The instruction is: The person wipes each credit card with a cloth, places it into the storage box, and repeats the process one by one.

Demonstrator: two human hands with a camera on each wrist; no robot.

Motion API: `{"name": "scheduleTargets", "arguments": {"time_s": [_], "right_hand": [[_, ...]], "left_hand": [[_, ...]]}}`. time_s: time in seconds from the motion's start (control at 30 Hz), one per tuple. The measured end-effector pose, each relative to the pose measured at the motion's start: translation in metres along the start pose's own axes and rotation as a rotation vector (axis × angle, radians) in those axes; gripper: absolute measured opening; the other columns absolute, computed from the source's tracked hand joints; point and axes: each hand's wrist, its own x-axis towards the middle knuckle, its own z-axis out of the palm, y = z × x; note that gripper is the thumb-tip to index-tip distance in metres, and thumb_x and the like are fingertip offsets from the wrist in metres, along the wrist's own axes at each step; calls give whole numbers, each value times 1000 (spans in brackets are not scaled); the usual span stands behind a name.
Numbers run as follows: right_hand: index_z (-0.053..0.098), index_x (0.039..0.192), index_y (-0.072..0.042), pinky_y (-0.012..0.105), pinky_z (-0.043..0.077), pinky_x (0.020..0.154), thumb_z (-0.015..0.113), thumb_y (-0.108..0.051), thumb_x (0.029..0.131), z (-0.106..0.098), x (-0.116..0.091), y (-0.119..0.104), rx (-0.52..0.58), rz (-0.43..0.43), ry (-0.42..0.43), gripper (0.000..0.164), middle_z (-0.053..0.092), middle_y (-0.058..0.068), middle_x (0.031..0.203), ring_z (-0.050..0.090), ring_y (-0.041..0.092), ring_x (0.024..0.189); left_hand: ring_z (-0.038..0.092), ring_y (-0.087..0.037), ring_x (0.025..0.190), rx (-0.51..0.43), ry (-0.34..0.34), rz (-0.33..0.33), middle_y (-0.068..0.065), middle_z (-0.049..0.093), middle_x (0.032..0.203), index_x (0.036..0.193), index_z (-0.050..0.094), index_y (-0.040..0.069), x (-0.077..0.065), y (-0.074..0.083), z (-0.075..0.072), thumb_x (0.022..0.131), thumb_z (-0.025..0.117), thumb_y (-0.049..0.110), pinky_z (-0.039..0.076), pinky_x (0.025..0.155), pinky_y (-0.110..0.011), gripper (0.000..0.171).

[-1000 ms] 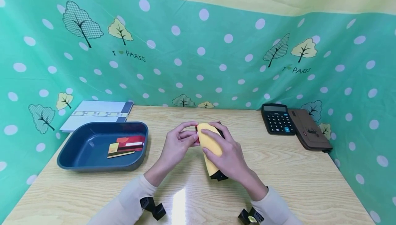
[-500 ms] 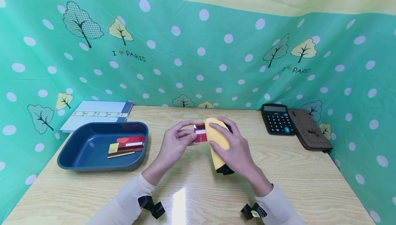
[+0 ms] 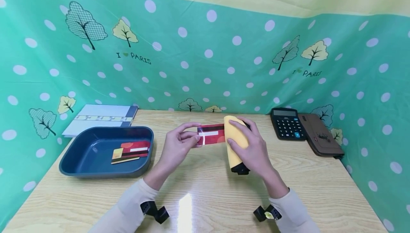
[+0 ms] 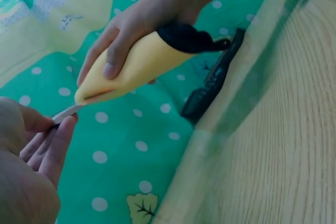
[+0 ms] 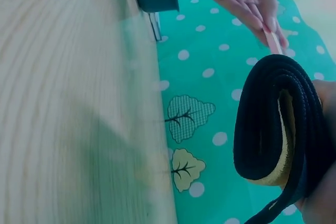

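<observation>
My left hand (image 3: 179, 144) pinches the left end of a red bank card (image 3: 211, 136) with a black stripe and a white strip. The card's right end meets the edge of a folded yellow fabric case (image 3: 234, 133) with black trim. My right hand (image 3: 256, 149) grips this case, with thumb and fingers on its yellow face. In the left wrist view, the card (image 4: 65, 113) shows edge-on between thumb and fingers, right at the case's lower tip. The right wrist view looks at the black rolled layers of the case (image 5: 270, 114), with yellow lining inside.
At left stands a dark blue plastic tray (image 3: 96, 173). Inside lie red cards (image 3: 134, 145) and a gold card (image 3: 117, 153). Behind it is a white-and-blue notebook (image 3: 102, 113). A black calculator (image 3: 287, 122) and brown zip case (image 3: 320, 136) lie at the back right.
My hands have moved apart, the left leftward and the right rightward with the yellow case. Much more of the red card now shows between them.
</observation>
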Motion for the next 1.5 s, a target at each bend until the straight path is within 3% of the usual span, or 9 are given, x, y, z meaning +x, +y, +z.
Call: {"name": "scheduleTargets", "arguments": {"time_s": [0.3, 0.47, 0.67, 1.03, 1.37, 1.5], "right_hand": [[63, 142, -30, 29, 49, 70, 80, -16, 90, -7, 4, 8, 13, 61, -3, 57, 46, 1, 156, 60, 19, 92], [62, 143, -29, 29, 49, 72, 80, -18, 91, -8, 5, 9, 11, 50, 0, 56, 46, 1, 156, 59, 20, 96], [62, 143, -28, 28, 50, 69, 79, -18, 91, -9, 6, 12, 11, 35, 15, 55, 47, 1, 156, 59, 19, 92], [63, 142, -27, 27, 49, 69, 80, -18, 91, -12, 4, 14, 1, 42, 12, 55, 47, 1, 156, 59, 19, 93], [63, 142, -29, 30, 49, 72, 79, -19, 91, -11, 3, 16, 7, 51, -7, 55, 46, 1, 157, 61, 22, 102], [63, 142, -29, 31, 49, 72, 80, -19, 91, -10, 3, 16, 2, 47, -5, 55, 46, 2, 156, 61, 24, 103]], "left_hand": [[79, -13, 86, 28, 33, -19, -20, 78, 106, 133, 66, 9, 3, 2, -7, 95, 69, 1, 67, 82, -35, 39], [78, -12, 85, 49, 52, -12, -12, 79, 101, 137, 63, 6, 0, 8, -25, 97, 67, 1, 66, 83, -35, 41], [78, -10, 83, 127, 118, -13, 8, 79, 92, 143, 59, 3, -8, 24, -68, 101, 64, 5, 65, 84, -30, 42], [78, -6, 84, 404, 189, -37, 24, 76, 98, 150, 54, 11, -34, 46, -148, 103, 64, 27, 62, 79, -17, 51], [70, 7, 92, 485, 153, -121, 28, 70, 102, 153, 44, 0, -39, 29, -216, 106, 59, 25, 64, 79, -20, 55], [71, 6, 93, 509, 120, -167, 19, 73, 105, 153, 42, -4, -37, 20, -235, 108, 55, 20, 64, 83, -26, 52]]}}
